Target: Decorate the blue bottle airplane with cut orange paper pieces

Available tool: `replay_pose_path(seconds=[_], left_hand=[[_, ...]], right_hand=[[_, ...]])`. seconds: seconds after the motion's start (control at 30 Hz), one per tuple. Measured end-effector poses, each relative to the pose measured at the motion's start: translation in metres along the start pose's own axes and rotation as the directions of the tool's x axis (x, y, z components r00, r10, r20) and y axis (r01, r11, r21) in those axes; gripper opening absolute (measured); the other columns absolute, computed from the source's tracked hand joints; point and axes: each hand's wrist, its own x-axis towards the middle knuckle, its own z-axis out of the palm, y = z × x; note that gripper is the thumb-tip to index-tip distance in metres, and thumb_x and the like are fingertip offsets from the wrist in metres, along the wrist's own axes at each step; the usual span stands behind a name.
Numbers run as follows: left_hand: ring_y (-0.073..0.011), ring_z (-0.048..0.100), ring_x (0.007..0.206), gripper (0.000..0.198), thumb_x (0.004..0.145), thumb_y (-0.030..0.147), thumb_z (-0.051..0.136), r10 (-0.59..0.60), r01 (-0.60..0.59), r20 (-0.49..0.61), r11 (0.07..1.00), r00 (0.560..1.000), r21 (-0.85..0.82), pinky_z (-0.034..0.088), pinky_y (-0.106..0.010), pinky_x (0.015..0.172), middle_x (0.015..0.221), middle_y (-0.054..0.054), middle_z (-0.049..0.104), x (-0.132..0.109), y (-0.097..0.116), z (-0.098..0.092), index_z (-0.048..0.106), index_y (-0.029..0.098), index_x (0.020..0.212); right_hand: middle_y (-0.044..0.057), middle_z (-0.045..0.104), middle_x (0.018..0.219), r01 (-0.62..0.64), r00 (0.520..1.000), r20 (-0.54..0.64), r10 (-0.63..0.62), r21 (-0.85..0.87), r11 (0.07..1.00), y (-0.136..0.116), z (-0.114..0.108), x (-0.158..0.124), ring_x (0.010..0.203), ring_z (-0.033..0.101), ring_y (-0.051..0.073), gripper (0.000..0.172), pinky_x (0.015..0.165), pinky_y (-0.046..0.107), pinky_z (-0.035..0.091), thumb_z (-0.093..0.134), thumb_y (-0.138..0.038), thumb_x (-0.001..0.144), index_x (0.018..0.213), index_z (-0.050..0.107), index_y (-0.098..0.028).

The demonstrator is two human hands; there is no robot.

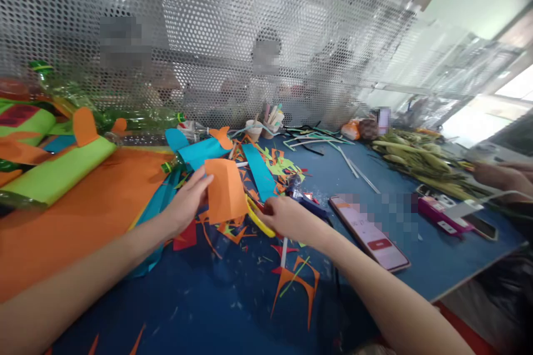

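Note:
My left hand point(189, 199) pinches the left edge of a folded orange paper piece point(225, 191) and holds it up over the blue table point(208, 299). My right hand point(287, 217) is closed round the yellow handles of scissors point(259, 216), whose blades meet the paper's lower right edge. Orange, red and green paper scraps point(293, 283) lie on the table beneath both hands.
A big orange sheet point(83, 205) and a green-wrapped bottle point(54, 177) lie at left. A phone point(370, 233) lies right of my right hand, a pink box point(443, 219) further right. Cups of sticks point(264, 125) stand before a perforated metal screen point(250, 22). Another person's hand point(503, 175) rests at far right.

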Motion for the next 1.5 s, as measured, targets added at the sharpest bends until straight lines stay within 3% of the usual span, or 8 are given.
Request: replay_pose_path(seconds=[0.07, 0.2, 0.4, 0.53, 0.63, 0.93, 1.23, 1.5], left_hand=[[-0.0225, 0.054, 0.114, 0.036, 0.084, 0.027, 0.053, -0.002, 0.002, -0.002, 0.999, 1.0, -0.047, 0.052, -0.029, 0.082, 0.13, -0.003, 0.053, 0.0, 0.01, 0.004, 0.052, 0.025, 0.12], [-0.0186, 0.059, 0.103, 0.038, 0.082, 0.016, 0.053, -0.023, 0.024, 0.007, 0.995, 1.0, -0.093, 0.053, -0.023, 0.072, 0.124, -0.003, 0.057, -0.003, 0.022, 0.009, 0.05, 0.024, 0.12], [-0.0191, 0.06, 0.096, 0.044, 0.085, 0.019, 0.053, 0.026, -0.011, 0.092, 0.987, 0.995, -0.157, 0.054, -0.029, 0.071, 0.121, -0.003, 0.057, -0.004, 0.036, 0.017, 0.042, 0.03, 0.127], [-0.0165, 0.06, 0.092, 0.047, 0.086, 0.019, 0.053, 0.175, -0.152, 0.094, 0.965, 0.98, -0.216, 0.052, -0.029, 0.074, 0.115, 0.0, 0.058, 0.007, 0.054, 0.024, 0.039, 0.035, 0.128], [-0.0148, 0.06, 0.086, 0.048, 0.085, 0.021, 0.054, 0.283, -0.257, 0.067, 0.93, 0.957, -0.261, 0.052, -0.03, 0.075, 0.113, 0.0, 0.058, 0.015, 0.065, 0.027, 0.039, 0.038, 0.127], [-0.0152, 0.061, 0.088, 0.048, 0.087, 0.023, 0.052, 0.412, -0.39, 0.009, 0.869, 0.911, -0.305, 0.053, -0.033, 0.078, 0.116, 0.0, 0.056, 0.022, 0.073, 0.019, 0.034, 0.039, 0.128], [-0.0194, 0.058, 0.098, 0.044, 0.088, 0.025, 0.051, 0.419, -0.405, 0.018, 0.888, 0.908, -0.219, 0.052, -0.038, 0.082, 0.122, -0.001, 0.053, 0.02, 0.077, 0.017, 0.035, 0.038, 0.127], [-0.0204, 0.059, 0.095, 0.04, 0.088, 0.029, 0.052, 0.434, -0.429, 0.024, 0.897, 0.901, -0.108, 0.053, -0.036, 0.076, 0.113, -0.003, 0.056, 0.015, 0.064, 0.024, 0.037, 0.037, 0.125]], right_hand=[[0.002, 0.057, 0.052, -0.033, 0.995, 0.097, 0.003, 0.304, 0.952, 0.004, -0.003, 0.005, 0.051, 0.051, 0.014, 0.037, 0.047, 0.026, 0.03, 0.05, -0.046, 0.081, 0.058, 0.051, -0.018], [0.0, 0.06, 0.059, -0.143, 0.98, 0.194, -0.05, 0.852, 0.504, 0.006, 0.006, 0.014, 0.053, 0.053, 0.011, 0.02, 0.052, 0.024, 0.04, 0.059, -0.035, 0.073, 0.067, 0.053, -0.017], [-0.001, 0.061, 0.082, 0.062, 0.998, -0.059, -0.025, 0.984, 0.169, 0.002, 0.028, 0.023, 0.067, 0.058, 0.013, 0.033, 0.067, 0.029, 0.048, 0.072, -0.033, 0.063, 0.088, 0.053, -0.021], [0.002, 0.061, 0.088, 0.135, 0.991, -0.131, -0.036, 0.983, 0.125, 0.0, 0.028, 0.024, 0.084, 0.06, 0.018, 0.037, 0.08, 0.035, 0.047, 0.071, -0.048, 0.065, 0.086, 0.053, -0.022], [0.007, 0.062, 0.088, 0.051, 0.994, -0.044, -0.104, 0.996, 0.069, -0.005, 0.024, 0.02, 0.09, 0.06, 0.024, 0.054, 0.079, 0.04, 0.047, 0.051, -0.075, 0.065, 0.077, 0.053, -0.023], [-0.003, 0.041, 0.063, 0.146, 0.984, -0.107, -0.145, 0.946, 0.291, -0.022, 0.024, -0.002, 0.049, 0.039, 0.012, 0.058, 0.052, 0.032, 0.044, 0.036, -0.08, 0.071, 0.076, 0.046, -0.022], [0.001, 0.047, 0.061, 0.299, 0.952, -0.157, -0.264, 0.67, 0.679, -0.009, 0.028, -0.004, 0.055, 0.046, 0.013, 0.057, 0.057, 0.03, 0.043, 0.017, -0.067, 0.086, 0.062, 0.04, -0.021], [0.002, 0.05, 0.063, 0.305, 0.952, -0.158, -0.262, 0.566, 0.766, -0.013, 0.02, -0.008, 0.057, 0.049, 0.015, 0.059, 0.06, 0.03, 0.043, 0.011, -0.066, 0.088, 0.067, 0.043, -0.02]])
